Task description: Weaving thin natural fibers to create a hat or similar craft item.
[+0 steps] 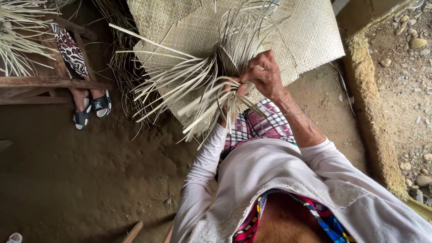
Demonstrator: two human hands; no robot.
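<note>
A half-woven mat (310, 36) of pale dried leaf strips is spread on the earthen floor (90, 180) in front of the seated person, and all places below are given relative to this mat. At its near edge the loose, unwoven strips (180, 81) stand out in a fan, most of them toward the left, probably because they are kept free there until they are worked into the weave.

The right hand (265, 74) is held just above the near edge of the mat. Its fingers are closed in a pinch on a small bunch of strips, which is bent up from the weave; this grip seems to keep the strips tight and in order. The left hand (229, 101) is found just under the right one, at the same edge. It is mostly hidden by the hanging strips, so it cannot be told how far it is open, but it appears to touch the lower ends of the bunch.

The mat edge is drawn up over the person's lap, on the checked cloth (258, 123), so that the working place is near to both hands.

Left of the mat, a wooden bench (49, 82) is seen, and below it another person's feet in black sandals (92, 109). Right of the mat a low earth ridge (369, 103) separates the floor from stony ground (414, 67).
</note>
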